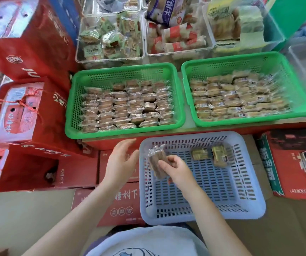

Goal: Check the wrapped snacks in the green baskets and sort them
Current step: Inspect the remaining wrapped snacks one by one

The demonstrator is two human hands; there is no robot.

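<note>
right hand (176, 169) pinches wrapped snack (157, 163) over lilac basket (250, 206); left hand (120, 159) loose, fingers spread

Bright even light, soft shadows, wide-angle bending at edges, slight blur thru-out

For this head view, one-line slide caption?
Right hand holds a wrapped snack over the lavender basket; left hand open beside it.
</note>
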